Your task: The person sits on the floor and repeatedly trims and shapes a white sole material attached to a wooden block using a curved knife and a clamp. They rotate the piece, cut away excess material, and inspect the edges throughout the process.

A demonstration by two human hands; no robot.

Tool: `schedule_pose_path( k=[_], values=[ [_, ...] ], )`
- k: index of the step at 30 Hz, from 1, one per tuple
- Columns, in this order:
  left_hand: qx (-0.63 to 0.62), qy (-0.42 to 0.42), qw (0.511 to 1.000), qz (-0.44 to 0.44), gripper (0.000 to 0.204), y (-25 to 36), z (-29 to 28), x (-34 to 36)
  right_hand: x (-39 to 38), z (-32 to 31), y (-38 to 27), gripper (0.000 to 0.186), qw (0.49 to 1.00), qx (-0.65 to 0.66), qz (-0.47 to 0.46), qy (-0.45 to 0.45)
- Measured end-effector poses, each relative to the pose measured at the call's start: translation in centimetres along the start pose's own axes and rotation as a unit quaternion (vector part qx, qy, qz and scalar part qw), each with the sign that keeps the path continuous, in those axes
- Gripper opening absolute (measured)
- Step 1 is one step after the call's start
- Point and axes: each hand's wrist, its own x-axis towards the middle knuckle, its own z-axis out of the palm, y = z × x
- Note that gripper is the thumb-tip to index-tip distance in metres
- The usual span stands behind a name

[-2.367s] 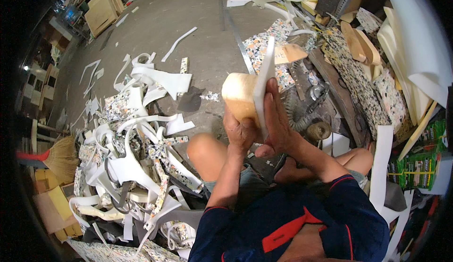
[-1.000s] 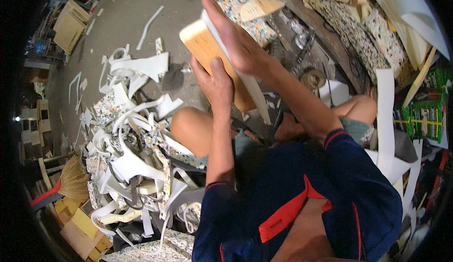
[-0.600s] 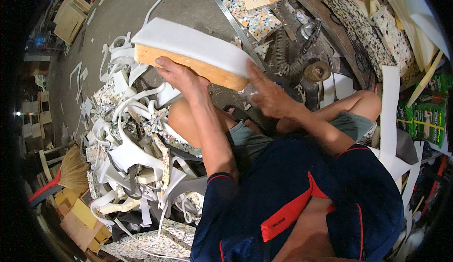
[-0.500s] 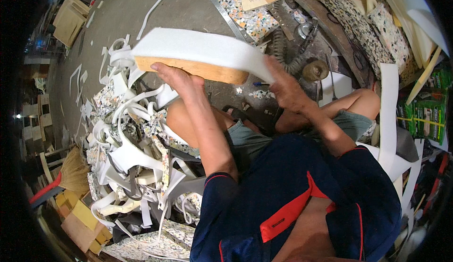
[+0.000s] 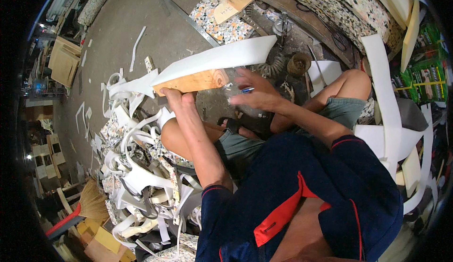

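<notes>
A: What is nearest to the person?

B: The left hand [image 5: 177,97] is closed around the lower edge of a wooden board [image 5: 196,80], holding it up above the knees. A white foam sheet [image 5: 222,57] lies on top of this board.

A: And the other hand?

B: The right hand [image 5: 255,94] is beside the board's end, fingers loosely bent, with a blue pen [image 5: 247,90] between them.

A: Farther away?

B: White foam strips [image 5: 137,167] lie on the floor at left; speckled foam blocks [image 5: 222,21] are beyond.
</notes>
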Motion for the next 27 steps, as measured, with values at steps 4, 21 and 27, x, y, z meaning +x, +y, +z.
schedule_pose_path(
  k=[4, 21, 27],
  values=[
    [0.021, -0.016, 1.000, 0.015, 0.075, -2.5, -1.1, 1.3, 2.6, 3.5, -1.8, 0.066, 0.987, 0.001, -0.134, 0.084],
    [0.526, -0.147, 0.727, 0.417, 0.096, -1.6, -1.3, -6.9, 4.2, 3.4, -6.3, 0.070, 0.920, -0.281, -0.233, 0.139],
    [0.495, -0.145, 0.762, 0.392, 0.065, -1.4, -0.7, -6.2, 3.4, -4.6, -0.5, 0.061, 0.947, -0.240, -0.201, 0.073]
  ],
)
